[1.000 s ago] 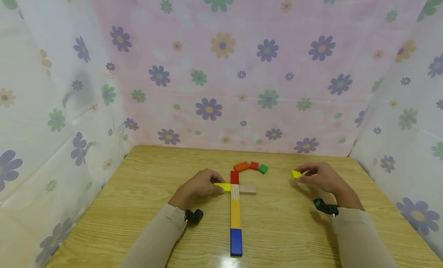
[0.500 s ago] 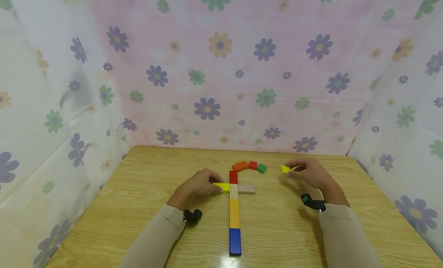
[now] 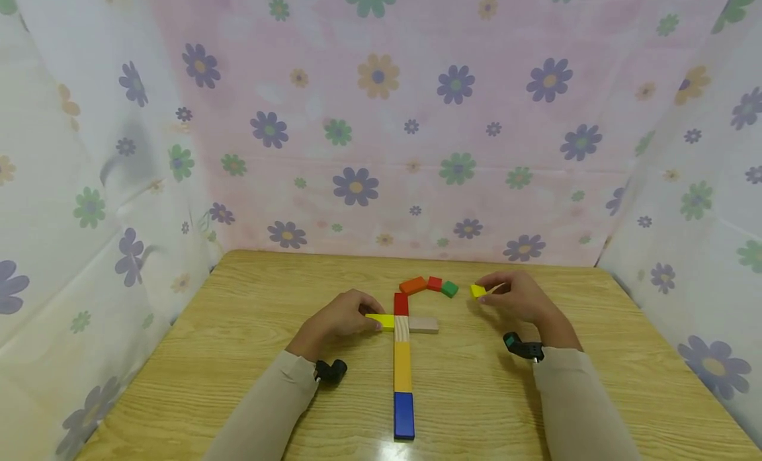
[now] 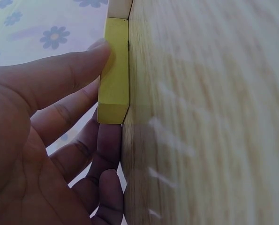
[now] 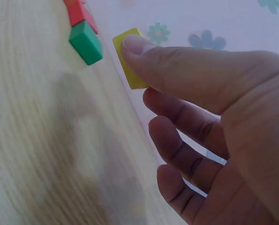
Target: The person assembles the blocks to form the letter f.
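Note:
My left hand (image 3: 344,315) pinches a long yellow block (image 4: 115,70) lying on the table, its end against a striped wooden block (image 3: 401,329). Between thumb and fingers of my right hand (image 3: 516,295) is a small yellow block (image 5: 132,70), held above the table to the right of a green block (image 3: 450,289). That green one ends a curve with a small red block (image 3: 435,284) and an orange block (image 3: 413,286). A taller red block (image 3: 401,304) joins the curve to the striped one. Below run an amber block (image 3: 402,366) and a blue block (image 3: 404,415).
A pale wooden block (image 3: 424,325) with a rounded corner extends right from the striped block. The wooden table (image 3: 268,282) is enclosed by flowered cloth (image 3: 381,137) at the back and both sides.
My right hand has moved left with the small yellow block, closer to the green block. The left hand keeps its place on the long yellow block.

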Demonstrator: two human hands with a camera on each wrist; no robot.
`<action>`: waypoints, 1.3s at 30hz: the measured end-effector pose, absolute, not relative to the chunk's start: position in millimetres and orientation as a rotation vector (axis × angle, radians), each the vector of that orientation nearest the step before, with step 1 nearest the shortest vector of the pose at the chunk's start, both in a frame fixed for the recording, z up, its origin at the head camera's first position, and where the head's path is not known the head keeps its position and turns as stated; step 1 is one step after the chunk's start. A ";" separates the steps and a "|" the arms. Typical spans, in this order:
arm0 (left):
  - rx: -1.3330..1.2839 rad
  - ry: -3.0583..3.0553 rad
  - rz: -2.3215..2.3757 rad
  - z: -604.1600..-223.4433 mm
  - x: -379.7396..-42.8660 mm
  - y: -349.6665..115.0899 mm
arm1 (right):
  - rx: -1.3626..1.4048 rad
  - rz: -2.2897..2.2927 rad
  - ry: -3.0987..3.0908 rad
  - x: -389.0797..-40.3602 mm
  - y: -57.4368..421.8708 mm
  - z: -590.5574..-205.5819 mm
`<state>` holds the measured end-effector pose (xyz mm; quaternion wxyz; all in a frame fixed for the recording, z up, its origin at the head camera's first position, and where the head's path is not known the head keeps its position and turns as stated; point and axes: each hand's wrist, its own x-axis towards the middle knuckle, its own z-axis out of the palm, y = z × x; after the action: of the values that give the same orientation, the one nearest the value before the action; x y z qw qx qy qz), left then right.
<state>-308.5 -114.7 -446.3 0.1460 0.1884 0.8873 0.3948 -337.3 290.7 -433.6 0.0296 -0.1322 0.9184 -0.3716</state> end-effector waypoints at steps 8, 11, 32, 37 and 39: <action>0.532 2.550 1.150 -445.3 -306.7 -115.1 | -0.417 -1.126 2.834 -337.0 282.3 -439.9; 0.532 2.548 1.148 -445.0 -306.5 -115.9 | -0.408 -1.136 2.820 -336.6 280.0 -442.2; 0.545 2.548 1.139 -444.7 -311.2 -115.8 | -0.403 -1.131 2.788 -334.9 267.1 -446.3; 0.538 2.539 1.156 -447.3 -310.8 -115.9 | -0.405 -1.108 2.793 -334.6 265.0 -450.2; 0.540 2.533 1.164 -447.6 -310.5 -115.2 | -0.397 -1.107 2.799 -335.0 265.5 -452.0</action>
<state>-310.5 -115.2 -447.6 0.1503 0.1880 0.8820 0.4052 -335.0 265.5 -452.0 0.0528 -0.1306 0.9206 -0.3642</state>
